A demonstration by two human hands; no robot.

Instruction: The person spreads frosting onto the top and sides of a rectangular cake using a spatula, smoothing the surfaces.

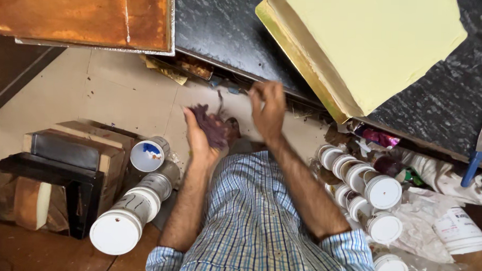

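One dark purple lump [209, 126] sits in your left hand [201, 137], cupped in the palm with the fingers curled partly round it, held above the beige floor [119, 94] just short of the counter edge. Your right hand [268, 110] is raised beside it, near but apart, fingers drawn loosely together at the edge of the black counter [218, 28]; motion blur hides whether it pinches anything, so you cannot tell its grip. Between the two hands a narrow gap remains open. Ahead, the counter rim runs diagonally and carries a pale yellow slab [372, 44] on a gold board [297, 57] that overhangs the edge close to your right hand. At the upper left an orange-brown tray [79, 12] also juts past the rim. To your left, white-lidded tubs [134, 201] lie stacked on their sides against a dark stand [64, 156]. To your right, more white-capped jars [367, 193] crowd the floor beside crumpled plastic, and a blue-handled knife [478, 149] leans at the far edge.
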